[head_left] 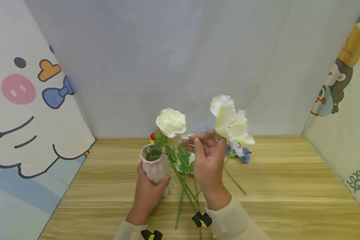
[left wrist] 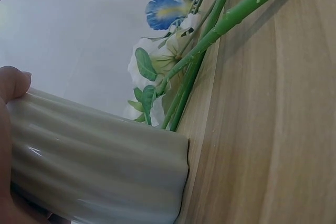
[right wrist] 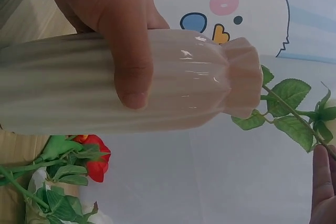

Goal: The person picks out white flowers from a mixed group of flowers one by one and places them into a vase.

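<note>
A pale pink fluted vase (head_left: 156,168) stands on the table, and my left hand (head_left: 148,198) grips its side, thumb across the front. A white rose (head_left: 171,122) with green leaves stands in the vase, its bloom above the rim. My right hand (head_left: 211,166) pinches the thin stem of a white ruffled flower (head_left: 232,123), whose head rises beyond the fingers. That stem slants left towards the vase mouth. In the right wrist view, the left thumb (right wrist: 134,77) lies on the vase and the right fingertips (right wrist: 321,161) meet a stem at the right edge.
Several artificial flowers lie on the wooden table (head_left: 282,180): green stems (head_left: 181,200) right of the vase, a blue iris (head_left: 244,156) behind the right hand, and a red flower (right wrist: 97,158) behind the vase. A grey backdrop (head_left: 180,60) and printed side panels surround the table.
</note>
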Action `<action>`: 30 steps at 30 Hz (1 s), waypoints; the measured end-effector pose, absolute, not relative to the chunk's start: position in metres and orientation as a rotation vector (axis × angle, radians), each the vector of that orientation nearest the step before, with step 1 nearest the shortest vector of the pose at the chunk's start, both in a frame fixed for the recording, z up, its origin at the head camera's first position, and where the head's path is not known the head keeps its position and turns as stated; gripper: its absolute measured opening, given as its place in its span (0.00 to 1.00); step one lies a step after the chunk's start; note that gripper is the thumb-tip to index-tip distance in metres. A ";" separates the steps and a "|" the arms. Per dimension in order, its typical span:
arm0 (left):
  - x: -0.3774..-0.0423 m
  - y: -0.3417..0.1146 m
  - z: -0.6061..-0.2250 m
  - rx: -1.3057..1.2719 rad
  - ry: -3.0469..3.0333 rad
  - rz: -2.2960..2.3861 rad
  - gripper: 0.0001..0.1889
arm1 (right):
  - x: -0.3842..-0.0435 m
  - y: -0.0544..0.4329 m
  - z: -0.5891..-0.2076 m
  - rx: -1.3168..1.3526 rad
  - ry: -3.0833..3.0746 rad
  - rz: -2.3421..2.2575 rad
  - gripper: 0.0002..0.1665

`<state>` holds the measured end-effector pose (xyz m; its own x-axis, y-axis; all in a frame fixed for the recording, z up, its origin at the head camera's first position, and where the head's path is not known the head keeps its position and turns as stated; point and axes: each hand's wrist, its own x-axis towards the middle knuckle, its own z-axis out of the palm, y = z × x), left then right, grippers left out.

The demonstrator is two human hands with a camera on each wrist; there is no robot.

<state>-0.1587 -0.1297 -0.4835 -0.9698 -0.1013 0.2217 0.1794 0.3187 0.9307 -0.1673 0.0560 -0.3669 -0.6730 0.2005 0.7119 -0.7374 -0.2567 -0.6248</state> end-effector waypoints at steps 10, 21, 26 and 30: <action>-0.158 -0.131 -0.485 -0.077 -2.335 -1.702 0.54 | -0.167 0.045 -0.368 0.777 -1.401 1.926 0.07; -0.157 -0.130 -0.483 -0.096 -2.337 -1.690 0.54 | -0.166 0.035 -0.376 0.748 -1.517 1.956 0.06; -0.158 -0.130 -0.484 -0.093 -2.339 -1.691 0.54 | -0.165 0.030 -0.378 0.738 -1.525 2.005 0.07; -0.158 -0.131 -0.484 -0.092 -2.331 -1.702 0.54 | -0.164 0.029 -0.378 0.718 -1.556 2.008 0.07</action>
